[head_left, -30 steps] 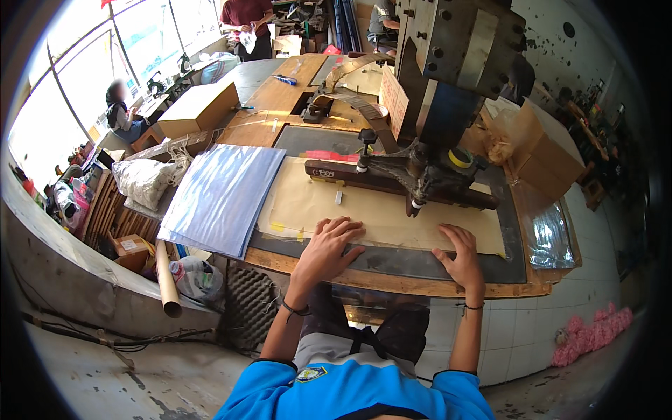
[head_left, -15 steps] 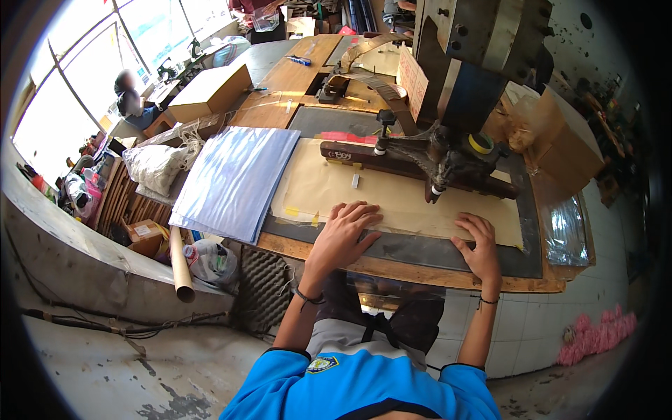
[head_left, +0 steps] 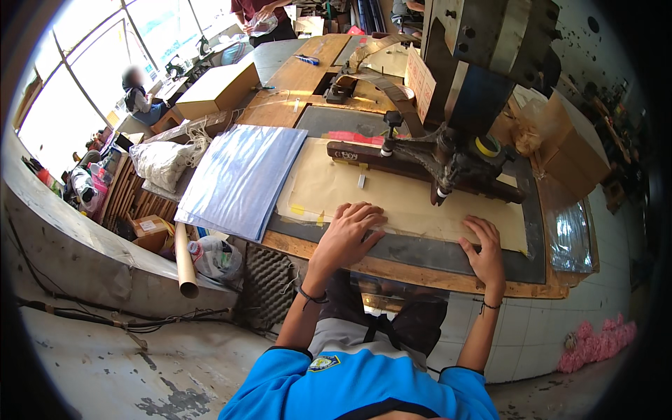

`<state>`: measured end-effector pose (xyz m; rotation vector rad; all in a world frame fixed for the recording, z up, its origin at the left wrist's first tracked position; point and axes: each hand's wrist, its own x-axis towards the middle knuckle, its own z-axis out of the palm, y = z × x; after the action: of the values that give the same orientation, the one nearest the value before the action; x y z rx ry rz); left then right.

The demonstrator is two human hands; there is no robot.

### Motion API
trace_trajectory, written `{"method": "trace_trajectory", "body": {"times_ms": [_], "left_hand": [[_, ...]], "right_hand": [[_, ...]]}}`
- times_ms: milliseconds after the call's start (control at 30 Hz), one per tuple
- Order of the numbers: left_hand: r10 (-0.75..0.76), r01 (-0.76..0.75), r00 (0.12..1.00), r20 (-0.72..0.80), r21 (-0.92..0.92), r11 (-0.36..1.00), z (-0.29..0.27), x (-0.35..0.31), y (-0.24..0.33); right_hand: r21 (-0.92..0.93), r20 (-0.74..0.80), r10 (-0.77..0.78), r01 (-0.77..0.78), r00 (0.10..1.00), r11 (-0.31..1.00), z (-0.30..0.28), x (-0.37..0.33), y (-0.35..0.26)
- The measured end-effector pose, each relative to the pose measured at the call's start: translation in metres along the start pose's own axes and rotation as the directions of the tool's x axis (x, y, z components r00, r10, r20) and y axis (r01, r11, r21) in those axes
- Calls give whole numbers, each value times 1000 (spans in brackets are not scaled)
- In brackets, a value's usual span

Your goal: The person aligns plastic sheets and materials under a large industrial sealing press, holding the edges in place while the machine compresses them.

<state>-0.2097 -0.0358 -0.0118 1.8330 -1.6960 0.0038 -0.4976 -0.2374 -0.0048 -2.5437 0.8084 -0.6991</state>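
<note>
A wide tan sheet [head_left: 420, 211] lies on a dark mat [head_left: 434, 254] at the table's near side. Along its front edge rests my left hand [head_left: 352, 229], palm down with the fingers spread. My right hand [head_left: 483, 246] lies flat near the sheet's right end, thumb apart from the fingers. Neither hand holds anything. Just beyond them, the long dark metal bar [head_left: 413, 168] of a press machine [head_left: 476, 84] spans the sheet; whether it touches cannot be made out. A small light grey block [head_left: 361, 182] sits on the sheet in front of the bar.
Left of the mat lies a stack of clear bluish plastic sheets [head_left: 241, 175]. Cardboard boxes stand at the far left [head_left: 218, 91] and at the right [head_left: 574, 143]. Shiny wrapped plastic [head_left: 570, 238] is at the table's right edge. A person [head_left: 264, 17] stands at the back; another sits by the windows.
The whole view has shifted slightly, with the table a little farther right. Both hands keep their places on the sheet. At the back, the standing person shows more fully.
</note>
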Motion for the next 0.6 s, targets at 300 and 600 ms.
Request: {"method": "trace_trajectory", "body": {"times_ms": [300, 600], "left_hand": [[21, -21, 1000, -19, -6, 1000, -2, -1, 2], [19, -19, 1000, -14, -18, 1000, -2, 0, 1]], "right_hand": [[18, -23, -28, 29, 999, 999, 1, -2, 4], [45, -29, -10, 11, 1000, 999, 2, -3, 6]]}}
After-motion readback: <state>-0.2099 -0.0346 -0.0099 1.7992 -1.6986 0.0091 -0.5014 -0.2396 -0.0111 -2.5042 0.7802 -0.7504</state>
